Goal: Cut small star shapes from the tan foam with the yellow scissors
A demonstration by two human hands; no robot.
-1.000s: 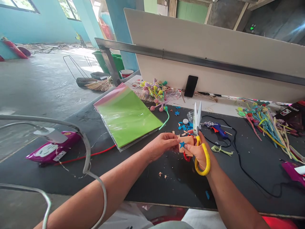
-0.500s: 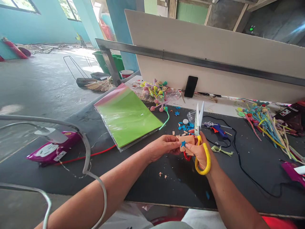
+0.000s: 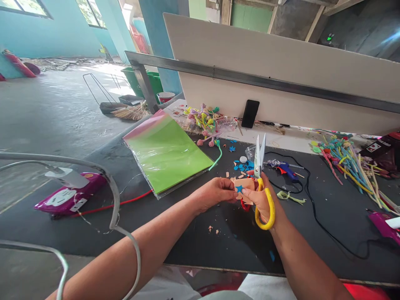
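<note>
Head view: blue star (image 3: 239, 189) on peach sheet (image 3: 249, 182), held over table (image 3: 187, 246), mid-scene.
Hands: left hand (image 3: 220, 193) pinching sheet's left edge; right hand (image 3: 263, 202) thumbing star down, yellow scissors (image 3: 257, 170) in it, blades pointing far.
Handling: probably light, bendy; star's points could tear. Best held by sheet's edges.
Writing: dark box (image 3: 386, 146) far right, print too small to read.

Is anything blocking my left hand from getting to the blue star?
Nothing visible is: your left hand is at the left edge of the peach piece, close beside the blue star. Your right hand has its thumb at the star's other side, with the scissors farther right.
</note>
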